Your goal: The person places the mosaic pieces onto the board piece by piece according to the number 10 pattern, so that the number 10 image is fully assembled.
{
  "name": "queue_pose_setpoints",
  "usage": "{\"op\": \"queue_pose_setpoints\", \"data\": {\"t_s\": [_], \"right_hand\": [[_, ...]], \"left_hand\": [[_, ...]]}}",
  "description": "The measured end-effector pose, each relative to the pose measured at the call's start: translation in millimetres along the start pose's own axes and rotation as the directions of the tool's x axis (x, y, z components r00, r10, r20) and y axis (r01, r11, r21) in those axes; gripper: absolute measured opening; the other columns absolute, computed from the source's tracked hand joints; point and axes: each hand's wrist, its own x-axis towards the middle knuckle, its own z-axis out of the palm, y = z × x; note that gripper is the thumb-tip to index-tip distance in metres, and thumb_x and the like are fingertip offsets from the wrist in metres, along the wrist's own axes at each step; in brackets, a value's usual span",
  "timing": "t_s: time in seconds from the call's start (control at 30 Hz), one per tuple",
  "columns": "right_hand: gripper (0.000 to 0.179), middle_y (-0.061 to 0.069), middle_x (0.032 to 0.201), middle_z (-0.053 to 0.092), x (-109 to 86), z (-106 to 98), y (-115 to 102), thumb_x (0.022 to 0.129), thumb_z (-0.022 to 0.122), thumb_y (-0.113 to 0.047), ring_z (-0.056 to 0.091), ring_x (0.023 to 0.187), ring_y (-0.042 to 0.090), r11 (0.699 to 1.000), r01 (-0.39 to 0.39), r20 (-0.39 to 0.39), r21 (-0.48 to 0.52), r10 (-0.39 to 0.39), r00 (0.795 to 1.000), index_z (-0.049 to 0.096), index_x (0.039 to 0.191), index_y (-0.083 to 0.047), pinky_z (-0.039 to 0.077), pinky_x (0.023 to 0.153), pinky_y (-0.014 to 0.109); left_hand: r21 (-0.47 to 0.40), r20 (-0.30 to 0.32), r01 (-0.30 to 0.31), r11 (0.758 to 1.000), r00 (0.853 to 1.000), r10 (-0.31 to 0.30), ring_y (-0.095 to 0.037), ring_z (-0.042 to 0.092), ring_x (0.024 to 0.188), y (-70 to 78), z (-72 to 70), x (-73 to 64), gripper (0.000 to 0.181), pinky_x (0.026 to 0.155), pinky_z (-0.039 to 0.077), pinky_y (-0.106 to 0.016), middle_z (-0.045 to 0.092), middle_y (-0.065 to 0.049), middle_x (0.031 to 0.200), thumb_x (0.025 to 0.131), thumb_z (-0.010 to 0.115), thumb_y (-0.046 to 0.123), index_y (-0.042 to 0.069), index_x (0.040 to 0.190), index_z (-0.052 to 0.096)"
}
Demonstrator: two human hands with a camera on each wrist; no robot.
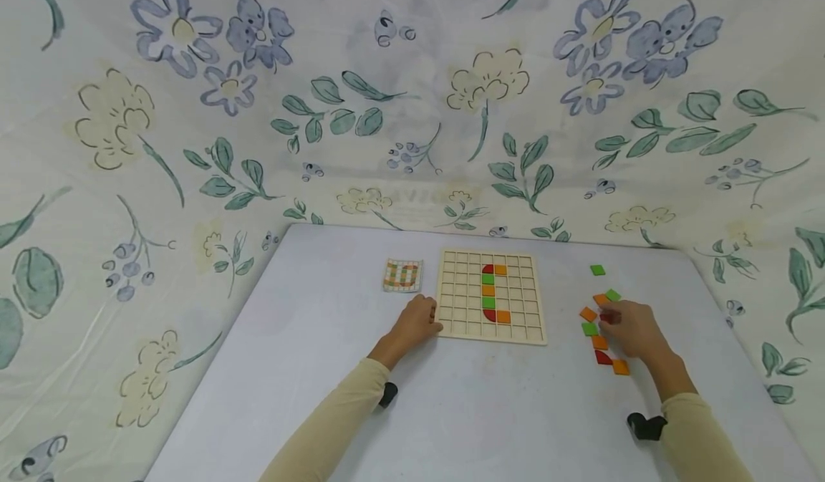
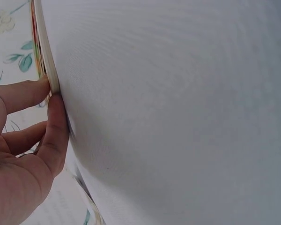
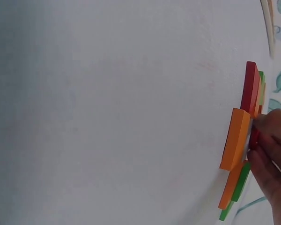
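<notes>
A wooden grid board [image 1: 464, 310] lies on the white table. Red quarter-round, green and orange tiles [image 1: 488, 291] form a C-like shape in its cells. At the board's near left corner, my left hand [image 1: 415, 322] pinches the edge between thumb and fingers; the left wrist view shows this board edge [image 2: 48, 51] side-on. Over on the right, my right hand [image 1: 630, 330] is among loose tiles, thumb and fingertips pinching a red tile [image 3: 254, 138] partly hidden by the fingers. Around it lie orange tiles [image 1: 621, 367], green tiles [image 1: 589, 329] and another red quarter-round tile [image 1: 603, 357].
A small pattern card [image 1: 402, 276] with a coloured grid lies left of the board. One green tile [image 1: 598, 270] sits apart, farther back on the right. Floral cloth [image 1: 412, 145] hangs behind the table [image 1: 490, 417] and along its sides.
</notes>
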Motion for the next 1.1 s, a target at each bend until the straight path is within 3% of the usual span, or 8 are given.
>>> {"op": "queue_pose_setpoints", "data": {"t_s": [0.3, 0.57, 0.87, 1.1], "right_hand": [[0.031, 0.022, 0.102, 0.065, -0.3, -5.8, -6.3, 0.086, 0.072, -0.007, 0.062, 0.095, 0.039, 0.997, 0.074, -0.062, 0.029, -0.072, 0.995, 0.066, 0.113, 0.008, 0.053, 0.081, 0.048], [0.038, 0.023, 0.112, 0.064, 11.9, 8.9, -53.1, 0.085, 0.074, -0.008, 0.064, 0.095, 0.036, 0.978, 0.186, -0.12, 0.091, -0.175, 0.977, 0.065, 0.12, 0.006, 0.055, 0.078, 0.044], [0.035, 0.013, 0.104, 0.068, 28.0, 49.1, -103.5, 0.082, 0.077, -0.007, 0.066, 0.092, 0.027, 0.949, 0.262, -0.046, 0.177, -0.258, 0.965, 0.069, 0.115, 0.002, 0.056, 0.078, 0.037], [0.031, 0.003, 0.095, 0.068, 31.6, 65.2, -121.1, 0.082, 0.078, -0.011, 0.058, 0.084, 0.02, 0.951, 0.286, -0.003, 0.119, -0.288, 0.958, 0.073, 0.111, -0.003, 0.054, 0.077, 0.034]], "left_hand": [[0.006, 0.002, 0.008, 1.0, 1.0, -0.008, -0.015, 0.041, 0.071, -0.8, 1.0, -0.8, 0.019, 0.059, 0.036, -0.026, 0.044, -0.004, 0.079, 0.083, 0.074, 0.005, 0.001, 0.083, 0.056], [0.019, -0.003, -0.008, 1.0, 1.0, 0.008, -0.015, 0.041, 0.07, -1.6, 2.1, -0.5, 0.02, 0.059, 0.035, -0.026, 0.043, -0.003, 0.078, 0.083, 0.074, 0.006, 0.002, 0.08, 0.055], [0.025, -0.008, -0.015, 1.0, 1.0, 0.016, -0.014, 0.04, 0.071, -3.2, 1.9, -0.3, 0.021, 0.059, 0.035, -0.025, 0.044, -0.002, 0.078, 0.083, 0.075, 0.006, 0.004, 0.079, 0.054], [0.034, -0.016, -0.031, 0.999, 0.999, 0.032, -0.014, 0.039, 0.07, -0.5, 0.2, -2.4, 0.019, 0.059, 0.035, -0.025, 0.043, -0.002, 0.077, 0.083, 0.074, 0.005, 0.002, 0.079, 0.056]]}}
